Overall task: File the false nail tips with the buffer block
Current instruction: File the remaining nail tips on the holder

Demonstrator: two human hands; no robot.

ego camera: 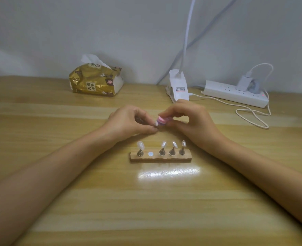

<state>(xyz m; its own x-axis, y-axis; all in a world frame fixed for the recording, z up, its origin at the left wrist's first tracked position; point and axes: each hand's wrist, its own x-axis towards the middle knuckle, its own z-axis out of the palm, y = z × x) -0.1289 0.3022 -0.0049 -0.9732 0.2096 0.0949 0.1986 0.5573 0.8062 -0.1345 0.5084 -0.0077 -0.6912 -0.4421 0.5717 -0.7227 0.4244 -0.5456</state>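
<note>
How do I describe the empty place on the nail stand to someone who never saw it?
In the middle of the table lies a small wooden stand. Its second place from the left holds only a flat silver disc; the other four each bear a post with a nail tip.

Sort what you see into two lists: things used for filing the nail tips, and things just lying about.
For the job: buffer block, held tip, stand, tips on stand, left hand, right hand.
Lying about: tissue pack, lamp clip, power strip, cable.
</note>
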